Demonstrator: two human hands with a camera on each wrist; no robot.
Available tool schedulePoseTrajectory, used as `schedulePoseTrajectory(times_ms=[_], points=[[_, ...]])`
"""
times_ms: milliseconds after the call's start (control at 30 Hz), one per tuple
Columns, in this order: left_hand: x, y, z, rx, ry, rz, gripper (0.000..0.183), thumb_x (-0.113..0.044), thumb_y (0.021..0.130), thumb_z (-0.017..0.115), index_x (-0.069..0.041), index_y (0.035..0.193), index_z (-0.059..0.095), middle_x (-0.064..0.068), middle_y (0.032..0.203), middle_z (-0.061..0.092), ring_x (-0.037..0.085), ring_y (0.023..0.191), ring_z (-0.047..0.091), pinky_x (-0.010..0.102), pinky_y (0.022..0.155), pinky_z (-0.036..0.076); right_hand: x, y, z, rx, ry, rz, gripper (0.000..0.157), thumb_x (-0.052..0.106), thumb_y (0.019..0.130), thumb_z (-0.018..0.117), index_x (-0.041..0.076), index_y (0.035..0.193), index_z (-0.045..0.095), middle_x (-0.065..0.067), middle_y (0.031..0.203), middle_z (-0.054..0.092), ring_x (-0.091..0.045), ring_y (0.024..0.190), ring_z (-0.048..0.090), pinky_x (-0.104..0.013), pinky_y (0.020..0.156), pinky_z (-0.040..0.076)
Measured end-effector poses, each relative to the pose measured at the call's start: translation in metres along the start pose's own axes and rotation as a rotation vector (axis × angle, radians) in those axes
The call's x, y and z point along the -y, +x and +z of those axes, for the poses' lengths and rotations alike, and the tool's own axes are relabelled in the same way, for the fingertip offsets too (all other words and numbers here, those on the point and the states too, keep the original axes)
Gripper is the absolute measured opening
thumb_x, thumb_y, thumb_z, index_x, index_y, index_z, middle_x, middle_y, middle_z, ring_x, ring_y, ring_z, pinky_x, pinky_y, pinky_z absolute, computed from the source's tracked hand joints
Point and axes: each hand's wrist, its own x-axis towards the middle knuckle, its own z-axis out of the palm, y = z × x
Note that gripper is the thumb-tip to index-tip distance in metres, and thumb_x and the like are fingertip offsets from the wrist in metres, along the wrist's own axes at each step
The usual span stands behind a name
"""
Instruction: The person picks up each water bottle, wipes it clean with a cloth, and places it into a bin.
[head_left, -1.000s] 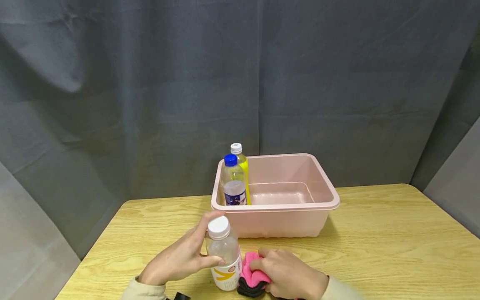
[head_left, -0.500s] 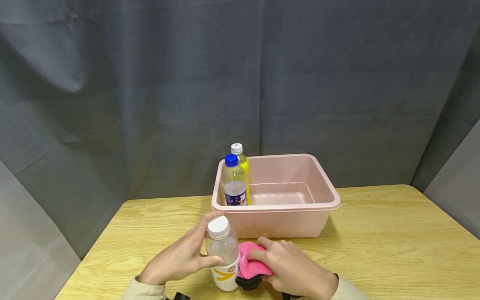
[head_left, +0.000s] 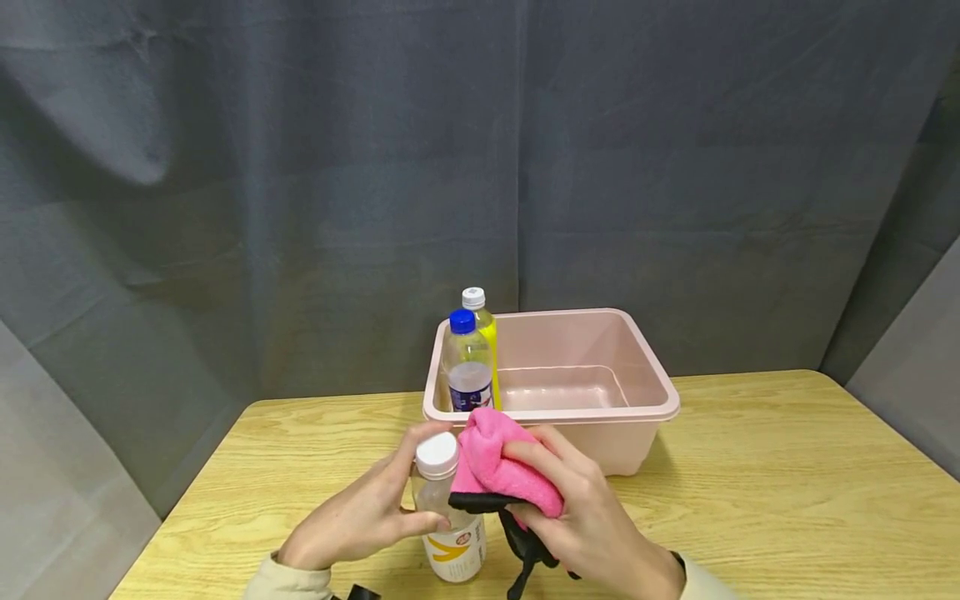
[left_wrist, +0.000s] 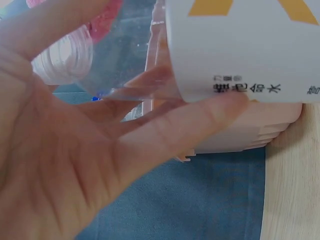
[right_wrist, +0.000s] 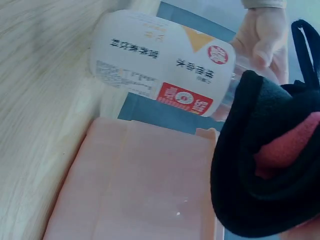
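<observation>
A clear plastic bottle (head_left: 453, 554) with a white cap and a white and yellow label stands upright on the table. My left hand (head_left: 367, 517) grips it round its upper part, the thumb on the near side; the left wrist view shows that thumb touching the edge of the label (left_wrist: 240, 50). In my right hand (head_left: 588, 512) is a bunched pink cloth (head_left: 498, 458) with black edging and a dangling black strap. The cloth is at the bottle's right shoulder, beside the cap. In the right wrist view the black edging (right_wrist: 240, 165) hides part of the bottle's neck.
A pale pink plastic basin (head_left: 555, 414) stands just behind the bottle on the wood-grain table (head_left: 765, 483). At its left end stand a blue-capped bottle (head_left: 471, 375) and a white-capped yellow bottle (head_left: 488, 330). A dark grey curtain (head_left: 375, 208) hangs behind the table.
My right hand has lifted the pink cloth from beside the bottle's label up to its shoulder and cap. The left hand and the bottle have stayed in place.
</observation>
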Motion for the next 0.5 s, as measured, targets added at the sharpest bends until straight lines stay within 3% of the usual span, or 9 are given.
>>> schedulePoseTrajectory(times_ms=[233,500], points=[[-0.0007,0.0002,-0.0008,0.006,0.0,-0.027,0.085,-0.009,0.088,0.079,-0.023,0.152,0.025,0.01,0.145,0.049,0.023,0.123,0.055,0.046,0.103,0.048,0.0002,0.0012,0.0,0.028,-0.032,-0.013,0.062,-0.013,0.065,0.079,0.01,0.121,0.066,-0.007,0.112,0.062,-0.019,0.093,0.063,-0.022,0.083,0.051],[-0.0003,0.001,-0.002,0.019,-0.008,-0.033,0.084,-0.011,0.089,0.08,-0.019,0.151,0.024,0.007,0.146,0.049,0.023,0.125,0.054,0.047,0.105,0.047,-0.0009,0.0011,-0.0035,0.142,-0.066,0.024,0.054,-0.01,0.07,0.078,0.015,0.116,0.067,0.0,0.109,0.061,-0.011,0.088,0.061,-0.019,0.078,0.05]])
